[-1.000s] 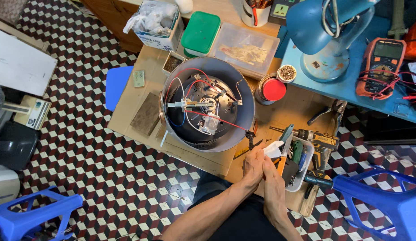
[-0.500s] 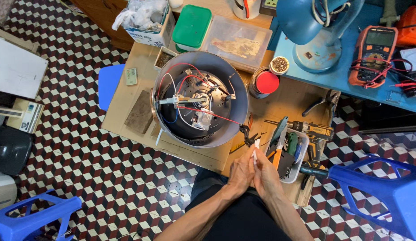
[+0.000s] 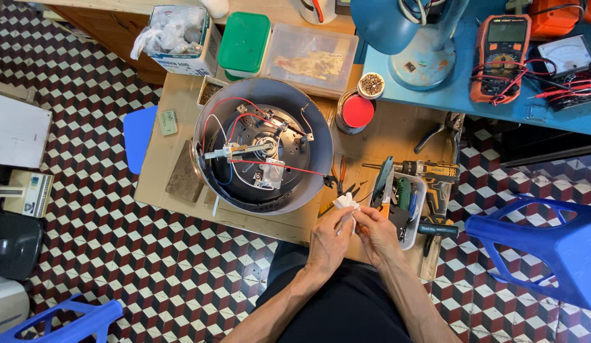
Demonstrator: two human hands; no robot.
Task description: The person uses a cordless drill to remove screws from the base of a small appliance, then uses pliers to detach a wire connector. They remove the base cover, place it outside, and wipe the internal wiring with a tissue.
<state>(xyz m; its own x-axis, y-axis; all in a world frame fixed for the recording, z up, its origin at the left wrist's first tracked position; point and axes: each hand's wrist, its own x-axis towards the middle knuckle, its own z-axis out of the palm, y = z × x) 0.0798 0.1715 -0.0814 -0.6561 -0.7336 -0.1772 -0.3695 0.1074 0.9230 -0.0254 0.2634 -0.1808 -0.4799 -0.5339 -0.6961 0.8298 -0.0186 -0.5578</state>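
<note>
My left hand point(image 3: 327, 238) and my right hand point(image 3: 375, 234) meet at the near edge of a low wooden table point(image 3: 181, 108), both pinching a small white piece point(image 3: 345, 204) between the fingertips. Just beyond them stands an opened round metal appliance shell point(image 3: 264, 152) with red and white wires and a bracket inside. A pair of small pliers point(image 3: 341, 178) lies between the shell and my hands. To the right of my right hand sits a white tray of hand tools point(image 3: 403, 203).
A cordless drill point(image 3: 429, 174) lies right of the tray. A red-lidded can point(image 3: 357, 113), a green-lidded box point(image 3: 243, 39) and a clear box point(image 3: 311, 58) stand at the back. A blue bench holds a lamp point(image 3: 410, 38) and a multimeter point(image 3: 502, 54). Blue stools point(image 3: 549, 248) flank me.
My hands have stayed together on the small white piece, now held slightly nearer the table's edge. My head has shifted, so the view has slid a little.
</note>
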